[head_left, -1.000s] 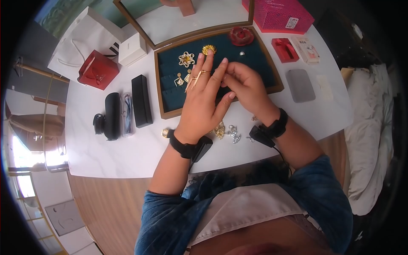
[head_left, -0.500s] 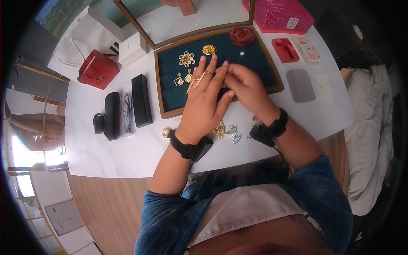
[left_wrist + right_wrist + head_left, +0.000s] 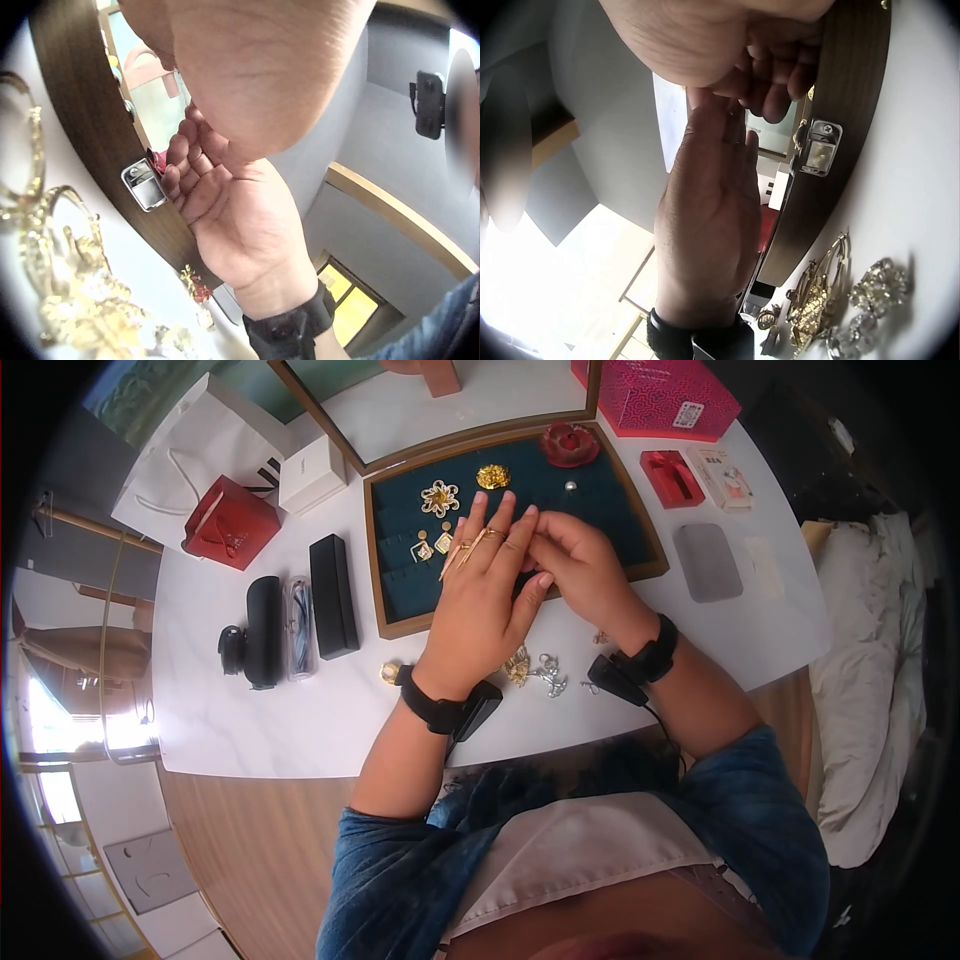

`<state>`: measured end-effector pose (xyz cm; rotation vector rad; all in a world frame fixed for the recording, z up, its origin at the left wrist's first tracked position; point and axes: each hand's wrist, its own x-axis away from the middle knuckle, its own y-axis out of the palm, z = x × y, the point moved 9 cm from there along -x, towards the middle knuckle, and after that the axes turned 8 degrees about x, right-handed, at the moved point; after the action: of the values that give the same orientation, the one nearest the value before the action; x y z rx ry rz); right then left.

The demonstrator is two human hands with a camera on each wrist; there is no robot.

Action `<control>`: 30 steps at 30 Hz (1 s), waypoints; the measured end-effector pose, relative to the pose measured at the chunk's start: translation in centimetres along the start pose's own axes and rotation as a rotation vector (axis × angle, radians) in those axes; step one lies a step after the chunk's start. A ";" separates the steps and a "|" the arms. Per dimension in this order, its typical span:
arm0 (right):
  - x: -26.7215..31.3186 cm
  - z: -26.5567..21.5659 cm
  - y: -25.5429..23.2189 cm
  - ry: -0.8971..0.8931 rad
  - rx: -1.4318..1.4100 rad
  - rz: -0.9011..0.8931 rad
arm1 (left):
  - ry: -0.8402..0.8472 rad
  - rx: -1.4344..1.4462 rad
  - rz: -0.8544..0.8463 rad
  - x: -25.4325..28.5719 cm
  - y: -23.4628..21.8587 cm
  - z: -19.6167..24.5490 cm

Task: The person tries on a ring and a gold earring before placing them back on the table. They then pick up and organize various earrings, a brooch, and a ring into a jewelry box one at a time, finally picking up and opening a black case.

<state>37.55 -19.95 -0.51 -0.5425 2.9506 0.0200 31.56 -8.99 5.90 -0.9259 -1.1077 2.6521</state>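
My left hand (image 3: 478,605) is spread palm down over the dark green jewelry case (image 3: 395,585), its fingers straight. Slim gold rings (image 3: 490,533) sit on its fingers. My right hand (image 3: 595,570) meets it from the right, fingers bent beside and under the left index finger; I cannot tell whether they pinch anything there. In the left wrist view the right palm (image 3: 251,225) shows with its fingers loosely curled. Inside the case lie a flower brooch (image 3: 439,499), a gold textured piece (image 3: 493,477), drop earrings (image 3: 422,547), a pearl piece (image 3: 570,487) and a red flower (image 3: 568,446).
Gold and silver jewelry (image 3: 547,675) lies heaped in front of the case. A black box (image 3: 333,598), a glasses case (image 3: 263,635) and a red bag (image 3: 232,525) stand left. A red box (image 3: 671,478) and grey pad (image 3: 708,562) lie right. The case's framed lid stands raised behind.
The left fingers have drawn slightly back toward the body and shifted right, uncovering the gold textured piece. The right hand has stayed nearly in place.
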 end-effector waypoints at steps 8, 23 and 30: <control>0.0 0.2 0.0 0.012 0.012 -0.007 | -0.002 0.024 -0.010 0.1 0.1 -0.1; -0.1 0.3 0.0 0.025 0.010 -0.014 | -0.008 0.014 -0.015 0.1 0.2 -0.1; -0.1 0.1 0.0 0.022 0.017 -0.011 | -0.015 0.024 -0.018 0.2 0.3 -0.2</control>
<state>37.61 -19.91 -0.64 -0.5595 2.9659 -0.0120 31.58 -8.99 5.53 -0.8888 -1.0805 2.6561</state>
